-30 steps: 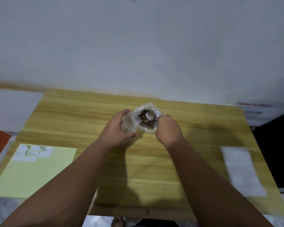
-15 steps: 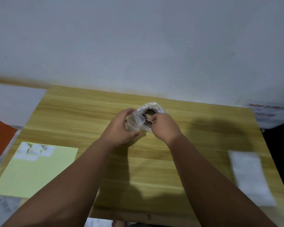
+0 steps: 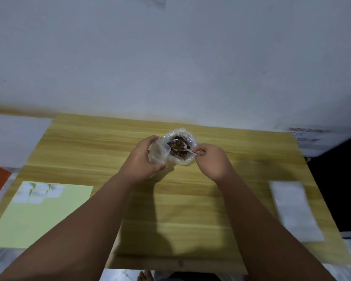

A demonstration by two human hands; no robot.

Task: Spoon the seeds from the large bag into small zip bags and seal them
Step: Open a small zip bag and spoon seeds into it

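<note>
Where the light wooden desk (image 3: pixel 190 220) nears its left edge, a pale yellow-green paper sheet (image 3: pixel 45 218) lies flat, with a cluster of small white packets (image 3: pixel 39 192) on its far corner. Right of it, the left hand (image 3: pixel 140 161) grips a small clear zip bag (image 3: pixel 158 152). The fingers (image 3: pixel 150 139) curl over the bag's far side and the thumb is at its near side, and its mouth is open. Just beside that bag, the large clear plastic bag (image 3: pixel 187 136) sits open at desk centre, with dark brown seeds (image 3: pixel 177 148) inside. A small white spoon (image 3: pixel 188 150) lies over the seeds, its handle pinched by the right hand (image 3: pixel 213 161). Further right lies a blurred white rectangular sheet (image 3: pixel 294 211).
</note>
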